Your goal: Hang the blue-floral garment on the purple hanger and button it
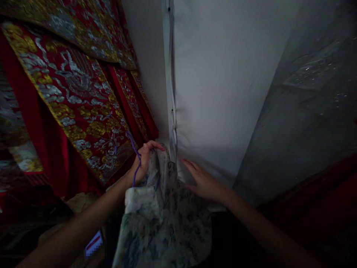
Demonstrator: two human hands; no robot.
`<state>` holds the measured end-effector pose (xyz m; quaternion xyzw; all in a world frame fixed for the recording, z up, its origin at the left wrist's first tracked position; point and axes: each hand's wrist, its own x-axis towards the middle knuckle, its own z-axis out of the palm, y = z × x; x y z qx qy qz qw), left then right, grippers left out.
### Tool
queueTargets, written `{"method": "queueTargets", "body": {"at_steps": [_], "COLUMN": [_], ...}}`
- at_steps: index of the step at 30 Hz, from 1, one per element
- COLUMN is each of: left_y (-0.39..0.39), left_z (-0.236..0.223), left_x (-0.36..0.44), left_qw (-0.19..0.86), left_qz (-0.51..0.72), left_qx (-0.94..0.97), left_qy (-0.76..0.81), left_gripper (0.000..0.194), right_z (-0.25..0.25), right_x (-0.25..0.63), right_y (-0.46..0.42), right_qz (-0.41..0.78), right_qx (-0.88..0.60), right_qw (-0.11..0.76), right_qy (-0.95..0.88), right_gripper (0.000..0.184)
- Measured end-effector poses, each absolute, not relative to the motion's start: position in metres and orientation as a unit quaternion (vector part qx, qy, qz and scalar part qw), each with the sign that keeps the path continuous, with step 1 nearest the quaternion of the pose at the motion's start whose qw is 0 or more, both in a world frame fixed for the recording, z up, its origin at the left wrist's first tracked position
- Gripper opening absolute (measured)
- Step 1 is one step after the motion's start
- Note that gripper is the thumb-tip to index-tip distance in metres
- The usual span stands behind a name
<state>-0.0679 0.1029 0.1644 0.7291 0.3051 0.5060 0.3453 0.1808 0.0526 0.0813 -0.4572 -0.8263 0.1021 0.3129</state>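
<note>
While your left hand (143,160) clasps the mottled cloth (167,227) at its upper end, the long axis running down toward you, your right hand (205,182), fingers extended, lies by the cloth's right edge, contact unclear in this dimness.

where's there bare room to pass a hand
The white surface, between the pale strip and the grey sheet, above the right hand, looks bare. Crowded: at left, where the left hand holds the patterned cloth beside the red embroidery.
</note>
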Motion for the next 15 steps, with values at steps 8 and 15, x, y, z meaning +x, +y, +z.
{"method": "queueTargets", "body": {"at_steps": [8,15], "left_y": [0.023,0.025], "left_z": [0.164,0.129], "left_x": [-0.038,-0.089], "left_qw": [0.469,0.452], "left_qz": [0.461,0.475], "left_qx": [0.715,0.627], "left_qy": [0.236,0.421], "left_gripper": [0.079,0.063], "right_z": [0.072,0.051], "right_x": [0.147,0.207], "right_y": [0.057,0.039], "right_qz": [-0.135,-0.119], "right_qx": [-0.362,-0.397], "right_qw": [0.407,0.386], "right_qy": [-0.828,-0.824], "right_gripper": [0.084,0.095]}}
